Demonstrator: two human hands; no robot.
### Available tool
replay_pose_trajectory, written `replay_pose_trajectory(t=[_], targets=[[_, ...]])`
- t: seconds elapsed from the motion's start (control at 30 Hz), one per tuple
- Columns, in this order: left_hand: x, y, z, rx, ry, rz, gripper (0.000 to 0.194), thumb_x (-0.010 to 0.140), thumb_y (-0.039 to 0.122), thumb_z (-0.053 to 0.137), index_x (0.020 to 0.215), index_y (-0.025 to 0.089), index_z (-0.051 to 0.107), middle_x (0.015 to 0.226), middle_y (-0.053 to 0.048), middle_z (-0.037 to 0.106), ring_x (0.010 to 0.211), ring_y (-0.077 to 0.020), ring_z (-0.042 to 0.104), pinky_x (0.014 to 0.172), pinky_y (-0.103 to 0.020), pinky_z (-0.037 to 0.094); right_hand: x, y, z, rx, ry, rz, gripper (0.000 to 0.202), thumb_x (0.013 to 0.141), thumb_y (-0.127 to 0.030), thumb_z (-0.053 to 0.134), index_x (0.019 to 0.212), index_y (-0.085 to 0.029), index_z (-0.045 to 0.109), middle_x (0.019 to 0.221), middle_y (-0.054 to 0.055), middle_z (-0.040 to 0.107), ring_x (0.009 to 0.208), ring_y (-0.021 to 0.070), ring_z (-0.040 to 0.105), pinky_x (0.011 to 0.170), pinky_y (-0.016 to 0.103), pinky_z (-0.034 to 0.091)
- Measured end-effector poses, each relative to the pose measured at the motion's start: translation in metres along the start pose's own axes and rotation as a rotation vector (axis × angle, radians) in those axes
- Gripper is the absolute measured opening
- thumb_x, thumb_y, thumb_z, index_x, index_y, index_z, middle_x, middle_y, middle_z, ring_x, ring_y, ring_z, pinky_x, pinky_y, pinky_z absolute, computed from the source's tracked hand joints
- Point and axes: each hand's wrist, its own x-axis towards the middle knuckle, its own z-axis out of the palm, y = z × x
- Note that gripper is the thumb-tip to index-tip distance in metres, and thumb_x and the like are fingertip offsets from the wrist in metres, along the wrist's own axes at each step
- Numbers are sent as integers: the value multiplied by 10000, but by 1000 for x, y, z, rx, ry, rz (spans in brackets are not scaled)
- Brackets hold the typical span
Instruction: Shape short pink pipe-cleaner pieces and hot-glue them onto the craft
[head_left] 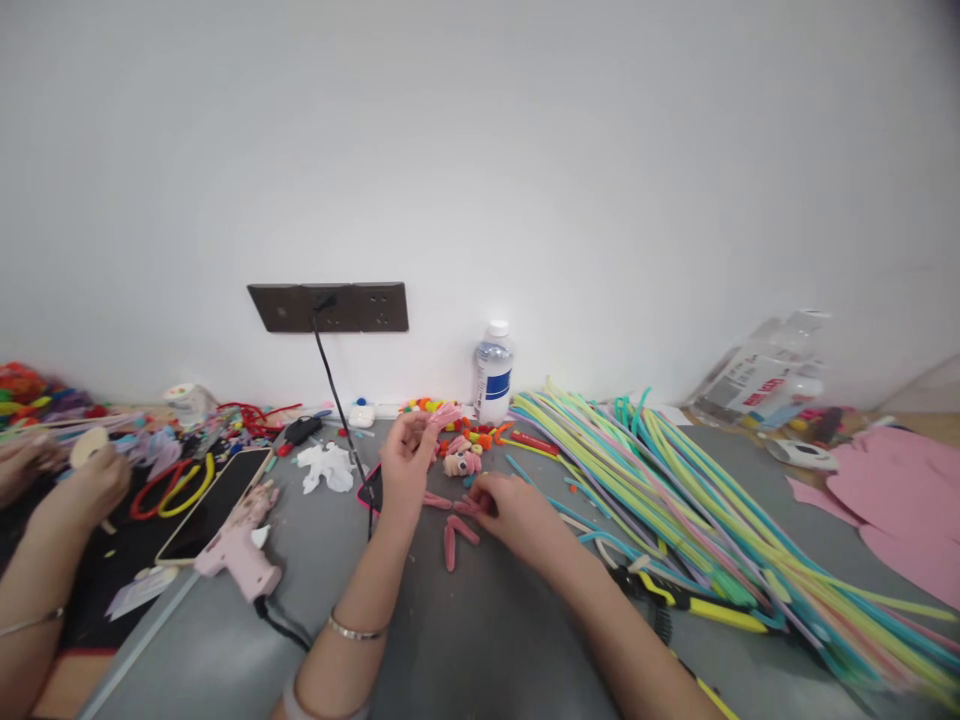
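My left hand (pixel 409 455) is raised over the table, its fingers closed on a bundle of pink pipe cleaner pieces (pixel 448 414). Lower and to the right, my right hand (pixel 506 505) pinches a short folded pink pipe cleaner (pixel 466 508) lying on the grey tabletop. Another folded pink pipe cleaner (pixel 451 545) rests just in front of it, bent into a V. Behind my hands is a small pink figure with an eye (pixel 461 462), beside orange and yellow pipe cleaner shapes (pixel 480 434). A phone with a pink edge (pixel 367 492) is partly hidden behind my left wrist.
A large bundle of pastel pipe cleaners (pixel 675 490) and yellow-black pliers (pixel 697 605) lie right. A water bottle (pixel 493 380) stands by the wall. Left are a pink glue gun (pixel 240 550), its cord, a phone (pixel 217 505) and a co-worker's hands (pixel 90 485). Pink sheets (pixel 900 490) lie far right.
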Motion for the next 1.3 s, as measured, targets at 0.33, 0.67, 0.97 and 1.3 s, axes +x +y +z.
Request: replay_pose_trajectory(t=[0.33,0.67,0.97,1.3], targets=[[-3,1,-9,36,15,9,260,775,422,772,861,205,660,656,29,581,559,-113,535,515,-208,435,4,20,-25,559,-93,30,291,840,-457,627,792,-169,630,601,-26,576,506,115,494,464,217,347],[-8,7,-6,56,-70,8,254,781,420,761,865,194,681,626,35,571,549,-107,514,520,-200,432,10,24,-31,805,-26,39,354,831,-508,646,884,-163,707,582,-31,616,418,86,472,422,210,373],[-10,6,-3,38,-111,33,252,740,408,788,824,195,682,686,12,605,607,-131,560,584,-232,473,12,26,-33,1077,83,106,390,629,-449,876,826,-162,700,852,84,804,739,218,762,740,338,599],[-11,2,-2,49,-152,16,250,745,408,782,836,197,685,710,6,629,640,-142,594,600,-236,489,16,26,-33,1019,226,30,415,690,-545,822,805,-180,661,817,82,810,763,233,773,731,348,613]])
